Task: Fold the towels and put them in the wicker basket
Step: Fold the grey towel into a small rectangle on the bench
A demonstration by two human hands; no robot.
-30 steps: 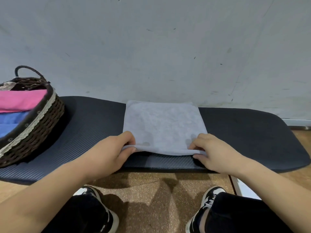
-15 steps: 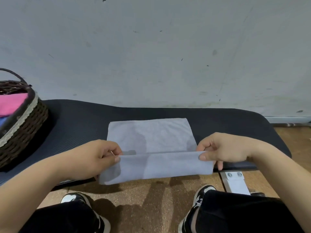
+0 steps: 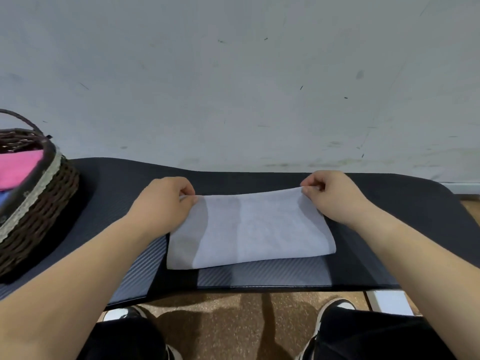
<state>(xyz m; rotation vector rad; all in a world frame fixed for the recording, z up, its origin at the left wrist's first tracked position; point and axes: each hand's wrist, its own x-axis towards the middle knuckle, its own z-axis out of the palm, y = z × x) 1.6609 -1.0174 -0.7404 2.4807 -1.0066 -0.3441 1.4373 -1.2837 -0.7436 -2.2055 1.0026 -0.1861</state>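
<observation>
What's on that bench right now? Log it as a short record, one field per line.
surface: dark padded bench
work piece: pale towel, flat on the bench, looks doubled over
left hand: fingers pinch the towel's far left corner
right hand: fingers pinch the far right corner
wicker basket: at the bench's left end, apart from the pale towel
basket contents: pink towel above a blue towel
status: pale towel not yet in the basket

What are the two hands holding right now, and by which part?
Both hold the pale grey towel: the left hand pinches its far left corner, the right hand its far right corner.
</observation>
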